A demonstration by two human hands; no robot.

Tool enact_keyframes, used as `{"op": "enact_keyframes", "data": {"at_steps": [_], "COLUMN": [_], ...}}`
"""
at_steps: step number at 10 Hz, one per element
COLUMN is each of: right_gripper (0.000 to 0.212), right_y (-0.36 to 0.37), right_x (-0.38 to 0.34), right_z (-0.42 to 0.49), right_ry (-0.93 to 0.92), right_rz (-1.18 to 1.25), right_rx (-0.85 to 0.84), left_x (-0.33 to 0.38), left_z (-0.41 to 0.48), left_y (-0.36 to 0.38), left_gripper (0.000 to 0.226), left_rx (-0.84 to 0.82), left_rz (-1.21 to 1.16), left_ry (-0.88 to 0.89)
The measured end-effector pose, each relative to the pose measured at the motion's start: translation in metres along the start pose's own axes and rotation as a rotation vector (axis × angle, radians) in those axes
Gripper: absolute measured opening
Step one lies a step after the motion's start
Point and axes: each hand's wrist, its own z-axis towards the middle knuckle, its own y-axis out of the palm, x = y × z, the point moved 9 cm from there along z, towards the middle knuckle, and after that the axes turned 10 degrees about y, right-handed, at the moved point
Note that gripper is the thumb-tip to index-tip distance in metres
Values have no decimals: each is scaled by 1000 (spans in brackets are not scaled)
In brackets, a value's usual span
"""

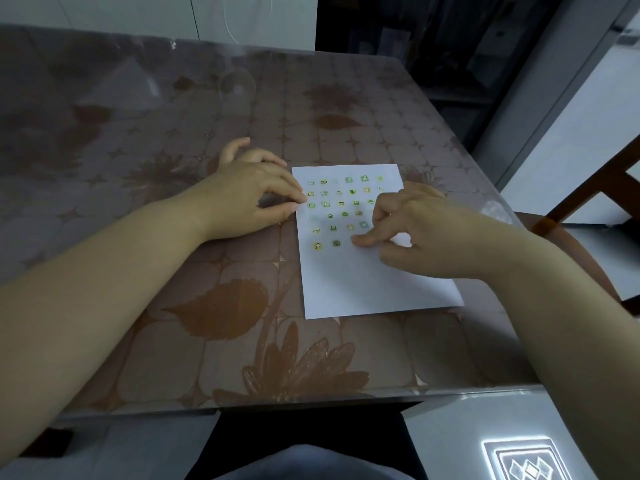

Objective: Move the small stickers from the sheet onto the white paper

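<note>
A white paper (360, 282) lies on the table right of centre, with several small green and yellow stickers (341, 204) stuck in rows on its upper half. My left hand (249, 199) rests on the table at the paper's left edge, fingertips touching that edge. My right hand (415, 230) lies over the paper's right side, its index finger pressing down near the lowest sticker row; whether a sticker is under the fingertip is hidden. A transparent sheet (495, 211) peeks out beyond my right hand at the table's right edge.
The table (173, 271) has a brown floral cover under clear plastic. A wooden chair (595, 209) stands at the right. The table's near edge runs just above my lap.
</note>
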Motion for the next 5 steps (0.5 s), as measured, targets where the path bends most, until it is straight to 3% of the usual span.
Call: {"op": "enact_keyframes", "data": {"at_steps": [2,3,4,5], "right_gripper": [45,51,63,65], "right_y": [2,2,7,1], "right_x": [-1,-5,-3,14], "right_z": [-3,-4,-10,-25], "right_ry": [70,70,51,82], "right_rz": [-156,-162,-129,34], "right_rx": [-161,-148,-65,51], "left_x": [1,1,1,-6], "left_z": [1,0,2,2], "left_y": [0,2,5,7], "left_gripper": [53,55,44,30], "left_rx": [1,-38,-90,-257], "left_rz": [2,-9,26,8], "left_ry": [-8,-16,-42,-147]}}
